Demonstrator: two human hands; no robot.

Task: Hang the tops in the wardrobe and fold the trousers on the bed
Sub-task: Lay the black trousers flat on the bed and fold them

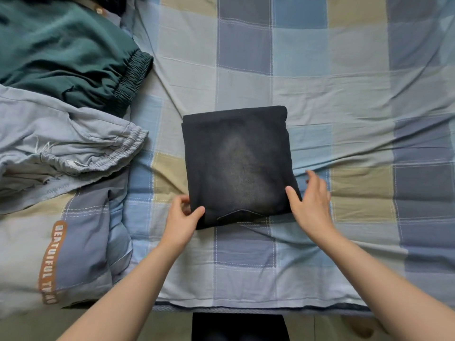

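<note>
Quilt [81, 242] label [53, 262] reads "BEATUIFUL"; left hand [181, 222] pinches folded trousers [236, 166].

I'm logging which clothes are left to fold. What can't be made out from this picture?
- Green garment: cut off by the head view's top and left edges; type unclear.
- Grey garment: cut off left.
- Black folded trousers: underside hidden.
- Left hand: fingers hidden under the fabric.

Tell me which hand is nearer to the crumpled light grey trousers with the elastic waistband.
Left. The left hand grips the folded black trousers' near-left corner, on the side toward the light grey trousers. The right hand is at the opposite edge, farther away.
</note>
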